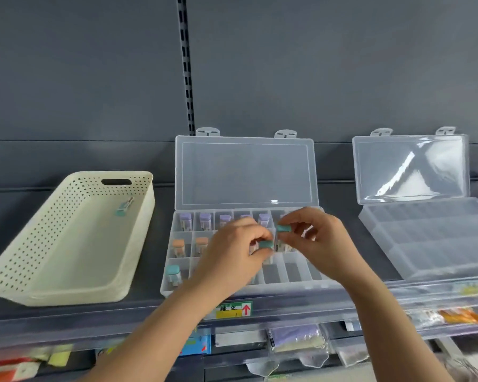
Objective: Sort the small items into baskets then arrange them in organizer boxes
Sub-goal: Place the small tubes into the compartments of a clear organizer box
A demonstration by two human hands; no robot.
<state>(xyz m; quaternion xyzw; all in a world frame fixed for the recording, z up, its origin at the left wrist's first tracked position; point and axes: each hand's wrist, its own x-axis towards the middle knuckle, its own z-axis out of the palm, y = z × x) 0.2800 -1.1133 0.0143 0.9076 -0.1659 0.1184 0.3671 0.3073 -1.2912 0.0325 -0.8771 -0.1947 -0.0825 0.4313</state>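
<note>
Two vials held over the open organizer box | left hand pinches a teal-capped vial, right hand pinches a second teal vial | I judge both bound for free front-row cells, same row as the seated teal vial | one stray vial waits in the cream basket | spare box at right.

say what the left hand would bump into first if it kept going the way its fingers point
Probably the teal-capped tube pinched by the right hand. The left hand points rightward at it, though the depth between them is unclear.
</note>
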